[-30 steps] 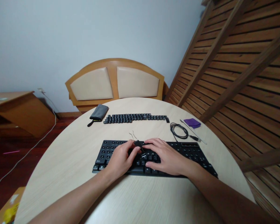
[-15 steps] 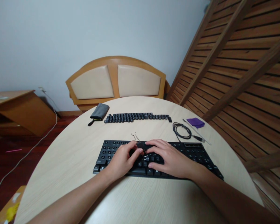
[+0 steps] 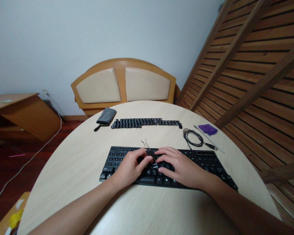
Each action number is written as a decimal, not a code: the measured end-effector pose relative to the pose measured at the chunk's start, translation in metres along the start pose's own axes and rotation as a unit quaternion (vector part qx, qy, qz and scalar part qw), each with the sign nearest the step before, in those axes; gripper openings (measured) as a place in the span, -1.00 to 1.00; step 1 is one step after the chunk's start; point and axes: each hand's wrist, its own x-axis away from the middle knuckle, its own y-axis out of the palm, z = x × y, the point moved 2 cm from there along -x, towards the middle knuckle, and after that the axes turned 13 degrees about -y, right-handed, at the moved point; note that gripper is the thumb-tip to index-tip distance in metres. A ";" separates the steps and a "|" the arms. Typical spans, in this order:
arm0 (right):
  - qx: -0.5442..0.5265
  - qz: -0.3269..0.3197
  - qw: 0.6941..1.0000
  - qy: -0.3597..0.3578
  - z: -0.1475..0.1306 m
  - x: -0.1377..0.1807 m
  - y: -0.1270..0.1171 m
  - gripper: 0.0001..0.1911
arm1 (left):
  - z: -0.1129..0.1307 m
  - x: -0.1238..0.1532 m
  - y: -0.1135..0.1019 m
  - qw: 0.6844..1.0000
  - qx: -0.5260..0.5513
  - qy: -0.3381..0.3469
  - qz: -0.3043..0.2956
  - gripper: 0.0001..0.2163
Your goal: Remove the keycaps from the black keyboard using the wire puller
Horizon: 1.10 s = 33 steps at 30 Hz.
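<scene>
A black keyboard (image 3: 205,161) lies on the round light-wood table (image 3: 78,169) in front of me. My left hand (image 3: 128,168) rests on its middle with the fingers curled, pinching a small black keycap (image 3: 150,152) from the left. My right hand (image 3: 182,168) lies over the keys beside it, its fingertips pressing the same keycap from the right. A wire keycap puller (image 3: 145,143) lies just behind the keyboard, past my fingertips.
At the back of the table stand rows of loose black keycaps (image 3: 145,123), a grey pouch (image 3: 106,117) to their left, a coiled black cable (image 3: 193,137), a thin metal tool (image 3: 210,140) and a purple cloth (image 3: 208,129). A chair stands behind; slatted wood rises on the right.
Both hands have stayed together over the middle of the keyboard on the keycap; only the view has shifted slightly, moving everything a little to the right.
</scene>
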 end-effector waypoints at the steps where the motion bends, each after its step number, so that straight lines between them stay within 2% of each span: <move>1: 0.000 0.001 1.000 0.000 0.000 0.000 0.000 -0.82 | 0.000 0.000 0.000 1.000 0.003 0.003 -0.002 -0.83; 12: -0.004 0.001 1.000 -0.003 0.000 -0.001 -0.001 -0.83 | 0.001 0.000 0.001 1.000 0.001 0.014 -0.005 -0.83; 23: -0.006 -0.001 1.000 0.001 0.000 -0.001 -0.001 -0.81 | 0.001 -0.001 0.001 1.000 -0.003 -0.005 0.001 -0.82; 33: -0.010 0.000 1.000 -0.006 0.001 -0.001 -0.002 -0.82 | 0.001 -0.001 0.001 1.000 0.013 0.005 -0.015 -0.82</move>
